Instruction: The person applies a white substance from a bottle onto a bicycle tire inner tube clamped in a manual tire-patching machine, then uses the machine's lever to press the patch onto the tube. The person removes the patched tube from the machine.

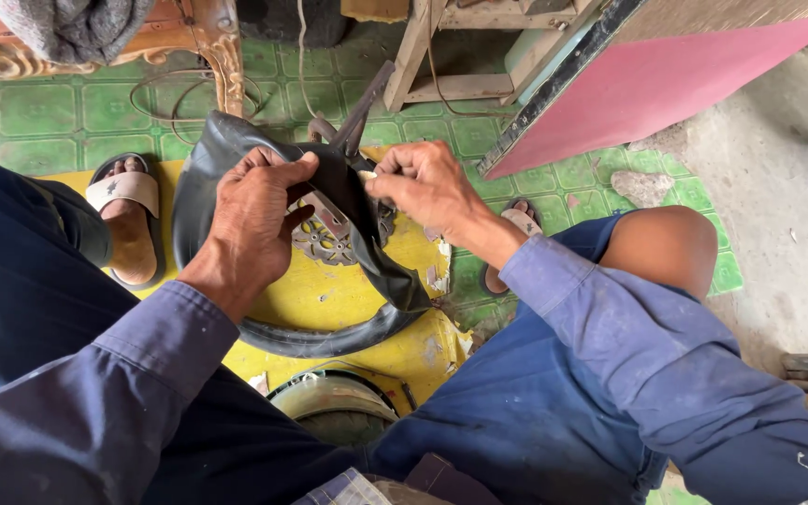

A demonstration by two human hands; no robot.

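Note:
A black rubber inner tube [329, 332] loops over a yellow mat [329, 290] between my knees. My left hand [259, 210] grips a folded part of the tube near its top. My right hand [423, 187] pinches the tube's edge just to the right of it, fingers closed on the rubber and on what looks like a small pale piece. A dark metal tool with long handles [362, 112] sticks up behind the fold. A round metal disc with cut-outs [324, 238] lies on the mat under my hands.
Green tiled floor [49, 112] surrounds the mat. A pink board [666, 84] leans at right, beside a wooden frame [423, 56]. My sandalled left foot [128, 215] rests at left, the right foot [516, 224] under my wrist. A round container [334, 402] sits below. A carved wooden leg [226, 65] stands behind.

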